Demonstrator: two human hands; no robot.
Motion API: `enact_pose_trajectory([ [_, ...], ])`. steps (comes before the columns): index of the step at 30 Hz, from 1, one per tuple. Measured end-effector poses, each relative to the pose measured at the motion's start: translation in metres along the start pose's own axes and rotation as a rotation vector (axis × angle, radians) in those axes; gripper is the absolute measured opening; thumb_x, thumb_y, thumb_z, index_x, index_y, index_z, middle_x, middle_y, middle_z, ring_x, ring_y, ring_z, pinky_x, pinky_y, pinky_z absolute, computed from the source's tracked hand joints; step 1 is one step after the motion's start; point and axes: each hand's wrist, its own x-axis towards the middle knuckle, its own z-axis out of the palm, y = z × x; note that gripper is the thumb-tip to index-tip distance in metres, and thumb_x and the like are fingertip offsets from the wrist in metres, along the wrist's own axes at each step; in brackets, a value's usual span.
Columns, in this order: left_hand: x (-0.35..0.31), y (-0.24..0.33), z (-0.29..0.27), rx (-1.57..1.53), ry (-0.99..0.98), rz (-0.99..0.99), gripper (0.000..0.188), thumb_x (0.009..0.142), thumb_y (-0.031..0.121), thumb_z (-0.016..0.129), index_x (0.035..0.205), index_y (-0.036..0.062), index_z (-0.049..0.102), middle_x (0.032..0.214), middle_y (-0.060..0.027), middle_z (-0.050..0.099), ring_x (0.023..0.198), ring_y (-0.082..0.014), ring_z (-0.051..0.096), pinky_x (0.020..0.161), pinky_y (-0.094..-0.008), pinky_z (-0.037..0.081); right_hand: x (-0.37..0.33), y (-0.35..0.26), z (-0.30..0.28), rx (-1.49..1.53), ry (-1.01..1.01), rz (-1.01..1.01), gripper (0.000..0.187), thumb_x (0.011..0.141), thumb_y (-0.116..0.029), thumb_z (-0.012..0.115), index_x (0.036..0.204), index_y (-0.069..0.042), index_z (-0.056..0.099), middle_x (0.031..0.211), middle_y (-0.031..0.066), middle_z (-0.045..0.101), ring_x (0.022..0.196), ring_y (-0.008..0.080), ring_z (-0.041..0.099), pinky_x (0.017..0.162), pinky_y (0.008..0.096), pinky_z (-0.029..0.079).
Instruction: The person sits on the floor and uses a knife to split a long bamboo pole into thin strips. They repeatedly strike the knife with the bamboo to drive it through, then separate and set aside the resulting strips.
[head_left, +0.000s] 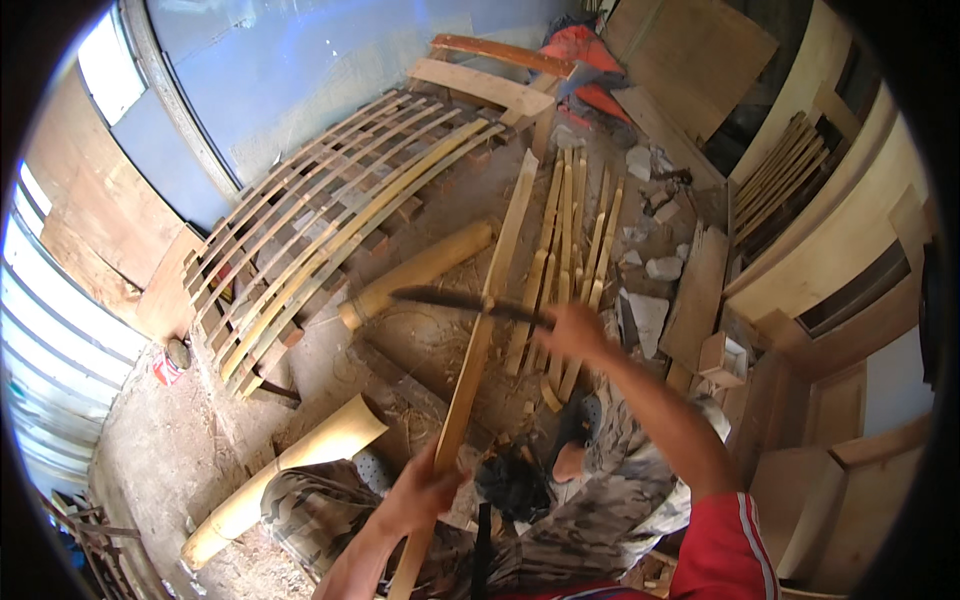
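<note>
A long split bamboo strip (468, 380) slants up and away from my lap. My left hand (425, 490) is closed around its near part. My right hand (577, 333) grips the handle of a dark-bladed machete (450, 298), whose blade points left and meets the strip at about its middle. Right of the strip, several narrow bamboo slats (567, 240) lie side by side on the floor. A whole bamboo pole piece (420, 270) rests beyond the blade's tip. By my left knee lies a wide half-split bamboo piece (285, 475).
A slatted bamboo frame (330, 225) stands on bricks at the far left. Stone rubble (663, 268) and a board (697, 290) lie to the right, beside wooden cabinet parts (850, 260). A black bundle (512, 487) sits between my feet. Shavings litter the floor.
</note>
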Motion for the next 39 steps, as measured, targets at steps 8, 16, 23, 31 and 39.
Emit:
enact_pose_trajectory([
  [8, -0.001, 0.008, 0.001, 0.059, 0.0, -0.026, 0.063, 0.093, 0.012, 0.063, 0.146, 0.014, 0.03, 0.066, 0.0025, 0.046, 0.047, -0.0076, 0.043, 0.042, -0.0233, 0.036, 0.014, 0.028, -0.006, 0.171, -0.07, 0.329, 0.032, 0.078, -0.044, 0.071, 0.091, -0.015, 0.072, 0.061, 0.008, 0.061, 0.051, 0.027, 0.059, 0.052, 0.0462, 0.05],
  [16, 0.007, 0.006, 0.002, 0.006, -0.076, -0.048, 0.064, 0.093, 0.012, 0.064, 0.147, 0.0144, 0.029, 0.062, 0.0033, 0.043, 0.048, -0.0064, 0.041, 0.042, -0.0237, 0.035, 0.002, 0.014, -0.013, 0.029, 0.068, 0.074, 0.03, 0.081, -0.04, 0.067, 0.091, -0.013, 0.073, 0.054, 0.0065, 0.056, 0.055, 0.0256, 0.062, 0.051, 0.0443, 0.049],
  [23, 0.006, 0.004, 0.006, 0.025, -0.085, -0.087, 0.068, 0.093, 0.014, 0.065, 0.149, 0.0176, 0.027, 0.062, 0.0045, 0.042, 0.048, -0.0058, 0.04, 0.043, -0.0232, 0.035, 0.0, 0.033, -0.053, 0.001, 0.12, 0.239, 0.025, 0.082, -0.028, 0.066, 0.081, -0.002, 0.067, 0.049, 0.009, 0.054, 0.048, 0.0276, 0.06, 0.047, 0.042, 0.047],
  [31, -0.001, 0.008, 0.009, -0.068, -0.144, -0.051, 0.067, 0.093, 0.013, 0.065, 0.148, 0.016, 0.028, 0.065, 0.004, 0.042, 0.049, -0.005, 0.039, 0.042, -0.0226, 0.032, -0.016, 0.047, -0.046, -0.197, 0.164, -0.119, 0.019, 0.078, -0.031, 0.067, 0.086, -0.014, 0.07, 0.057, 0.0093, 0.06, 0.052, 0.0271, 0.062, 0.051, 0.0442, 0.049],
  [39, -0.006, 0.006, 0.004, -0.075, -0.089, -0.101, 0.066, 0.093, 0.009, 0.064, 0.148, 0.0135, 0.028, 0.065, 0.0037, 0.041, 0.049, -0.0047, 0.038, 0.041, -0.022, 0.029, 0.011, 0.056, -0.049, -0.171, 0.163, -0.138, 0.029, 0.079, -0.032, 0.067, 0.08, -0.003, 0.068, 0.058, 0.0133, 0.061, 0.055, 0.0297, 0.064, 0.056, 0.0463, 0.052],
])
